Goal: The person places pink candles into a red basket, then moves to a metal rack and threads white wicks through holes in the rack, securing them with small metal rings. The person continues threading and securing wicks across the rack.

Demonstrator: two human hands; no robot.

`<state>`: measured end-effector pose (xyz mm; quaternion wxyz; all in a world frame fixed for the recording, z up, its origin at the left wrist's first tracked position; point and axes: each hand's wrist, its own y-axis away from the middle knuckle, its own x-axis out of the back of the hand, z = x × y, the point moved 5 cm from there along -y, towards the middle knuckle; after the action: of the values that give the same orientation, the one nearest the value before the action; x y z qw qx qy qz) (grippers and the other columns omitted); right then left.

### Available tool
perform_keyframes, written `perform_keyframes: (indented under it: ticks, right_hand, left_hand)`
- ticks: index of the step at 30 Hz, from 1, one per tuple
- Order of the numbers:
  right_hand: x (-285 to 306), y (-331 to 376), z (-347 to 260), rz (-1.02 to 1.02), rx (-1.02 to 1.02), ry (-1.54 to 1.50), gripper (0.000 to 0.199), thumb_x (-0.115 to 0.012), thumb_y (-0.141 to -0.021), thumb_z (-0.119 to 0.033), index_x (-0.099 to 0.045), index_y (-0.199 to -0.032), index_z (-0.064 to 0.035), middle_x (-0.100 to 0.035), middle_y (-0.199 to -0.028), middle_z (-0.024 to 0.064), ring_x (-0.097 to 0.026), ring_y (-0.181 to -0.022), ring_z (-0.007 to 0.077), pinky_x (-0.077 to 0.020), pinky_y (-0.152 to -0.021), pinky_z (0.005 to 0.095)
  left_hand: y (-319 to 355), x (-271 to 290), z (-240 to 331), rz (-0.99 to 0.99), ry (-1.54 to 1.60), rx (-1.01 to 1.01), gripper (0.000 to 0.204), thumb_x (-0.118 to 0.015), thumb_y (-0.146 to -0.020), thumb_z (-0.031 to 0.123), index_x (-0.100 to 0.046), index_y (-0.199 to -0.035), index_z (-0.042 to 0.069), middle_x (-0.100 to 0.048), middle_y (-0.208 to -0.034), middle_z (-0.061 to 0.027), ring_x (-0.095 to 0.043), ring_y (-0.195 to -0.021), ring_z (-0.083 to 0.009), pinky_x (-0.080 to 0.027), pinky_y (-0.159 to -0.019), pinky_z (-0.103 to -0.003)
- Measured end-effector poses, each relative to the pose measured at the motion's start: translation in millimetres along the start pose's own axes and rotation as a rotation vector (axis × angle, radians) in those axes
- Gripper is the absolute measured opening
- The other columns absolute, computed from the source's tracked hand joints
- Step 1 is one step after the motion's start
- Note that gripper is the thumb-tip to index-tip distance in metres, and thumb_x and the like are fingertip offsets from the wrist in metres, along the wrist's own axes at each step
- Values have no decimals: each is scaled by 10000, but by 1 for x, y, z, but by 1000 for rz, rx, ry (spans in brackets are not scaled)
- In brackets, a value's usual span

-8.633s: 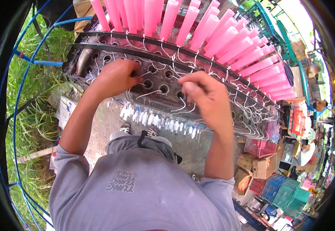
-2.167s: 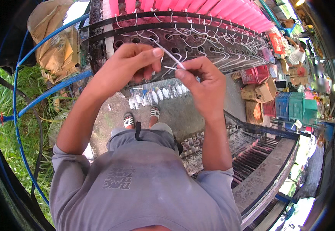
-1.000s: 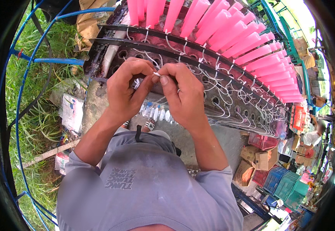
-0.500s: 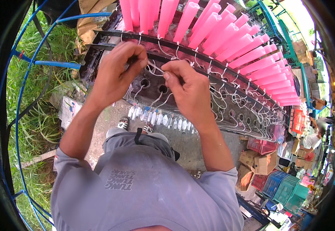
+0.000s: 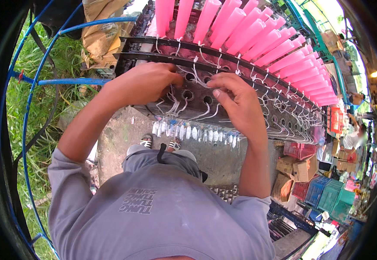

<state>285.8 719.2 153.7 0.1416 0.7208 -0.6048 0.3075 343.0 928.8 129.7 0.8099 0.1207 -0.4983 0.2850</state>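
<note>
Pink candles [image 5: 229,28] stand in rows along the far side of a dark metal mould rack [image 5: 154,99]. White wick strings [image 5: 206,112] run from their ends and from round holes in the rack's plate. My right hand [image 5: 238,102] is bent over the plate, thumb and forefinger closed at a white wick [image 5: 199,74] that hangs from the rack's dark bar. Left of it, my left hand [image 5: 156,82] is curled low over the plate beside several strings. Its fingertips are turned away, so what they hold is hidden.
Small white wrapped pieces [image 5: 193,133] hang along the rack's near edge. A blue metal rail [image 5: 74,81] and grass lie to the left, with brown paper sacks [image 5: 104,32] behind. Cardboard boxes [image 5: 305,169] and a green crate [image 5: 331,193] stand at right. Another person [image 5: 351,141] is farther off.
The view has shifted, with the rack now farther right. Before, both hands pinched a string stretched between them; now my left hand has dropped toward the plate and my right fingers have loosened slightly.
</note>
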Motion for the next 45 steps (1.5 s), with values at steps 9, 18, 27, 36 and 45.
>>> perform_keyframes:
  ticks: [9, 18, 27, 36, 45]
  right_hand:
    - [-71, -29, -24, 23, -258, 168, 262, -680, -929, -263, -722, -989, -12, -700, -770, 145, -660, -696, 272, -506, -699, 383]
    - [-84, -5, -69, -49, -322, -187, 217, -714, -902, -200, -685, -954, 9, -654, -777, 23, -562, -711, 86, -455, -656, 297]
    - [-74, 80, -109, 332, -275, -789, 196, -790, -899, -132, -670, -1014, -29, -673, -842, 17, -606, -730, 77, -488, -663, 233]
    - [-90, 88, -163, 454, 138, 274, 178, -776, -810, -26, -693, -950, -98, -675, -908, 10, -650, -784, 216, -524, -690, 317]
    - [-147, 61, -134, 293, 278, 1, 170, -794, -821, -44, -696, -956, -75, -693, -1011, 40, -654, -844, 217, -548, -713, 354]
  left_hand:
    - [2, 2, -23, 50, -60, -134, 137, -620, -892, 94, -625, -987, -5, -717, -920, -192, -698, -962, -409, -561, -812, -491]
    - [28, 51, -26, 158, 355, -258, 137, -620, -956, 107, -555, -1002, -4, -611, -907, -170, -609, -874, -380, -479, -774, -427]
    - [35, 29, 0, 208, 207, -313, 138, -644, -937, 129, -572, -1012, 38, -633, -941, -147, -623, -930, -375, -486, -801, -459]
    - [109, 11, 26, -82, 1232, 142, 211, -667, -1001, 187, -609, -902, 10, -620, -747, -38, -601, -701, -91, -476, -620, -289]
    - [153, 23, 11, 16, 587, 88, 102, -660, -976, 83, -640, -939, -10, -670, -829, -74, -645, -717, -158, -511, -655, -297]
